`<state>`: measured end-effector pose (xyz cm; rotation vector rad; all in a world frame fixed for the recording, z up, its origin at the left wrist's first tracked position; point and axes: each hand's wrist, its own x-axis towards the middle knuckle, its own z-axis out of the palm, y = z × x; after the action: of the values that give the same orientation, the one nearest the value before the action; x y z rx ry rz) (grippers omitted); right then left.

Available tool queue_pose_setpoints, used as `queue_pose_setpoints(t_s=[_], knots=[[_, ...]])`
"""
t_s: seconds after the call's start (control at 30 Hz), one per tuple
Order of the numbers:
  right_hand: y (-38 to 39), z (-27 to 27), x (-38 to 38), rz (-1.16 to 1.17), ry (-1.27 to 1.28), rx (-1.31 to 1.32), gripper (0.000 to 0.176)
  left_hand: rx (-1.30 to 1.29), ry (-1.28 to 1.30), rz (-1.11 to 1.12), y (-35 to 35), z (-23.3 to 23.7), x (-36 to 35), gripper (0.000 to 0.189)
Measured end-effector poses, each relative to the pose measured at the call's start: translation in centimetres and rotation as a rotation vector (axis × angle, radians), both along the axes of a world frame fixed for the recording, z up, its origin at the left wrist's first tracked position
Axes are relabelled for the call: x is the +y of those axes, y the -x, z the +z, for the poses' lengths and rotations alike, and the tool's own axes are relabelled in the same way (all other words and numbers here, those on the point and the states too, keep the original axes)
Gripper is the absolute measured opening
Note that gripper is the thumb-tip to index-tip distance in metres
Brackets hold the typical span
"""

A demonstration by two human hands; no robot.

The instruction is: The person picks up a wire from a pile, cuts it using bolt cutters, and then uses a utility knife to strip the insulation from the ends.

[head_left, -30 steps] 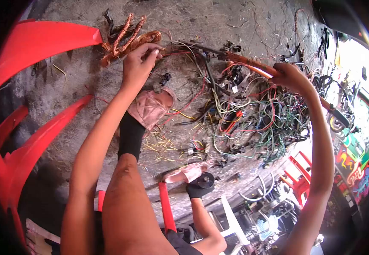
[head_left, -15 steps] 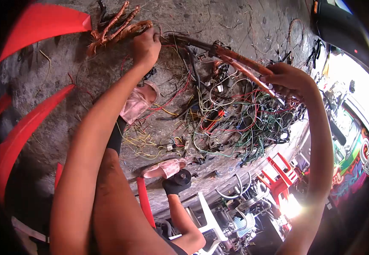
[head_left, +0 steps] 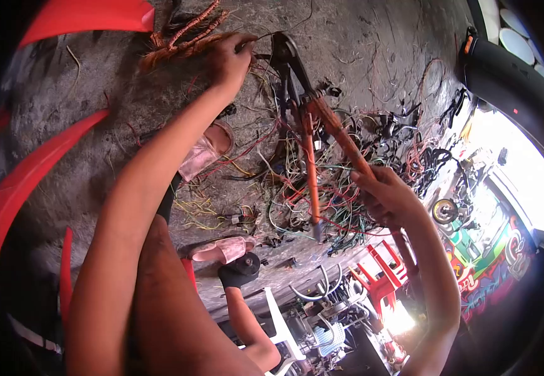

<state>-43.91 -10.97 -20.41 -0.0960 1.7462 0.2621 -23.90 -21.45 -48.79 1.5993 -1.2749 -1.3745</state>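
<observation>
My right hand [head_left: 386, 195] is wrapped around one orange handle of a pair of bolt cutters [head_left: 333, 119]. The other orange handle [head_left: 311, 169] hangs free, spread away from the first. Beside my left hand [head_left: 230, 62], the dark cutter head [head_left: 282, 49] points up and away. The left fingers are closed on a thin dark wire [head_left: 262, 37] that runs towards the cutter head. A bundle of copper wire [head_left: 187, 45] lies on the floor just beyond my left hand. Below the cutters spreads a tangle of coloured wires [head_left: 341, 207].
Red curved plastic pieces [head_left: 40, 166] stand at the left. Pink slippers [head_left: 225, 249] are near my legs, beside another black-covered foot [head_left: 240, 271]. A red chair [head_left: 381, 276] and a white chair leg [head_left: 281, 323] are at the lower right. A black case [head_left: 513, 78] lies upper right.
The bolt cutters' handles, close together before, have spread apart. My right hand has moved down and left, and the cutter head has come up beside my left hand.
</observation>
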Motion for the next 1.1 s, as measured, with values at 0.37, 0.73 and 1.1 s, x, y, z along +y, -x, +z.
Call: queue_pose_setpoints(t_s=[0.37,0.73,1.1], knots=[[-1.5,2.7,1.3,-0.127,-0.023,-0.037,0.028,0.27,0.132,-0.001,0.9,2.3,-2.1,0.015],[-1.6,2.6,0.8,-0.02,-0.007,-0.049,0.027,0.471,-0.067,-0.109,0.1,1.8,-1.9,0.016],[-0.8,-2.3,-0.1,-0.248,-0.014,-0.177,0.023,-0.147,0.153,-0.231,1.5,-2.6,-1.9,0.025]])
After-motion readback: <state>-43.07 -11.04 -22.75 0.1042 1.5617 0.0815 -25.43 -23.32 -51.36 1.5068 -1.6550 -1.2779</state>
